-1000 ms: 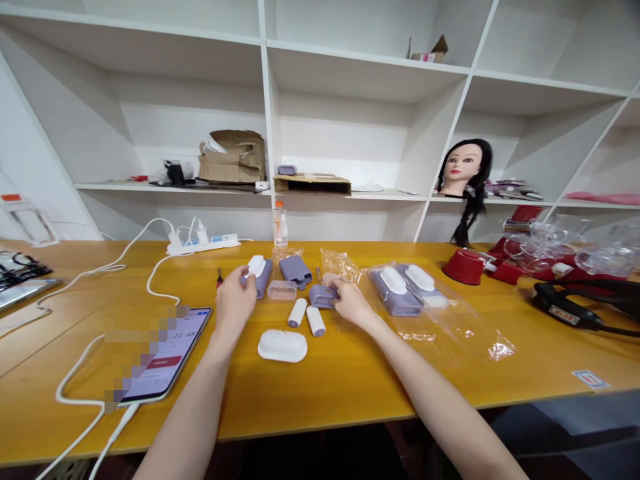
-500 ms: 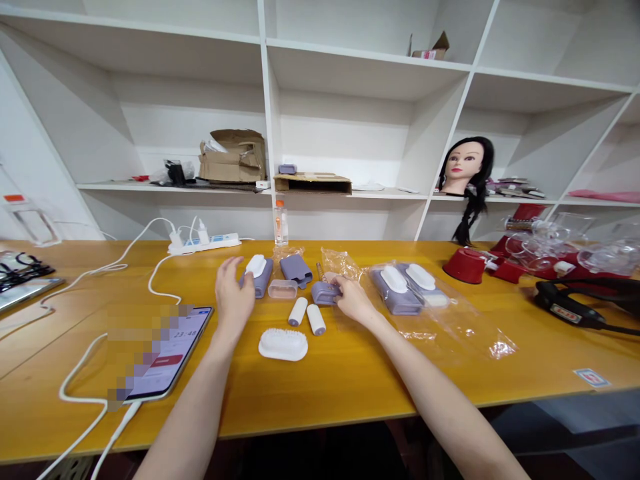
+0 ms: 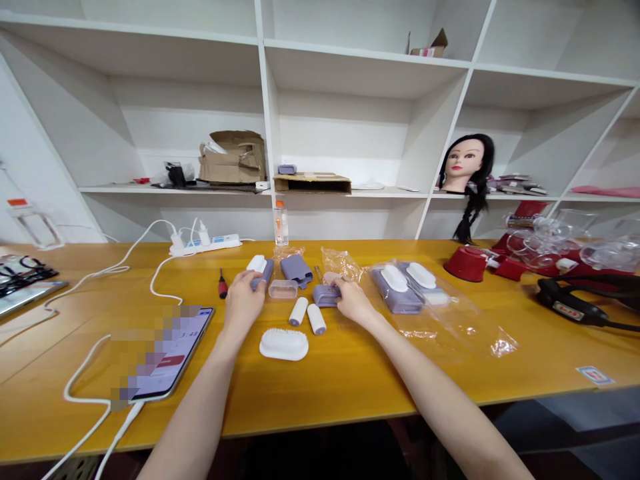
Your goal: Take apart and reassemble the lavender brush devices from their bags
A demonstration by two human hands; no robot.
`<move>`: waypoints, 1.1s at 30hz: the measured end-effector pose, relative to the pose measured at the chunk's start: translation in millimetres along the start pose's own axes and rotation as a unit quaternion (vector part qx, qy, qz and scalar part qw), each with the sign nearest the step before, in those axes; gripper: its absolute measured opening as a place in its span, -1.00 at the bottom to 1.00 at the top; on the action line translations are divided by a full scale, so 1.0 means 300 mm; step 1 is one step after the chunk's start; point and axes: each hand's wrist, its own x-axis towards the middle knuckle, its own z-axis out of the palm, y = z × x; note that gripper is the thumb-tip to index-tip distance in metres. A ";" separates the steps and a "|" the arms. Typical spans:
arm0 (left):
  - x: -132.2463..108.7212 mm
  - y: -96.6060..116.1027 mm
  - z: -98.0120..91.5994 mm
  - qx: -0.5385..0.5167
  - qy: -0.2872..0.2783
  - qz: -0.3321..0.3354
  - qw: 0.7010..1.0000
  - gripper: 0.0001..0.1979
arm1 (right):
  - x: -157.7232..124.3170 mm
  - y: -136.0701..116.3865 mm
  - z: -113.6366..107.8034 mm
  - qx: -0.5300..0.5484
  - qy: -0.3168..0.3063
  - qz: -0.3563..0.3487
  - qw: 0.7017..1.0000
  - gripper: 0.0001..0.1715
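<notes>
My left hand point(image 3: 244, 301) is at the near end of a purple case point(image 3: 269, 270) topped by a white oval piece point(image 3: 257, 263), its thumb and fingers closed around that end. A small hollow purple part point(image 3: 326, 296) lies pinched in the fingers of my right hand point(image 3: 354, 301). Between the hands are another purple casing point(image 3: 297, 269), a clear cap point(image 3: 283, 289) and two white cylinders point(image 3: 299, 311) with grey ends. Closer to me lies a white oval brush head point(image 3: 284, 345), bristles up. A small screwdriver point(image 3: 223, 285) lies left of my left hand.
Two purple cases point(image 3: 395, 297) with white tops lie in clear plastic bags at right. A phone point(image 3: 173, 357) with a cable is at left, a power strip point(image 3: 205, 245) behind. Red-based items point(image 3: 465, 265) and a black headset point(image 3: 565, 300) stand right.
My left hand has moved right and down onto the purple case, its fingers closing, which uncovers the screwdriver. My right hand stays on the small purple part.
</notes>
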 end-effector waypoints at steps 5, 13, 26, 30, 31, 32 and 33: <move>-0.012 0.003 0.017 0.013 -0.054 0.000 0.998 -0.73 | -0.002 -0.004 -0.002 -0.012 -0.007 0.001 1.000 -0.48; -0.075 0.075 0.070 -0.040 -0.198 0.103 0.974 -0.78 | -0.014 -0.018 -0.016 -0.036 -0.024 0.012 0.999 -0.47; 0.015 0.029 0.021 0.049 -0.023 -0.047 0.997 -0.52 | -0.022 -0.040 -0.027 -0.061 -0.041 0.002 0.997 -0.35; 0.077 -0.003 0.057 0.092 0.001 -0.143 0.985 -0.19 | -0.026 -0.045 -0.035 -0.056 -0.030 -0.001 0.998 -0.40; 0.084 -0.012 0.073 0.093 -0.017 -0.152 0.984 -0.16 | -0.029 -0.048 -0.038 -0.054 -0.026 -0.003 0.998 -0.42; 0.088 -0.022 0.089 0.091 -0.027 -0.158 0.983 -0.15 | -0.032 -0.051 -0.042 -0.052 -0.022 -0.004 0.998 -0.45; 0.088 -0.031 0.104 0.089 -0.031 -0.164 0.982 -0.18 | -0.036 -0.054 -0.045 -0.049 -0.019 -0.006 0.999 -0.48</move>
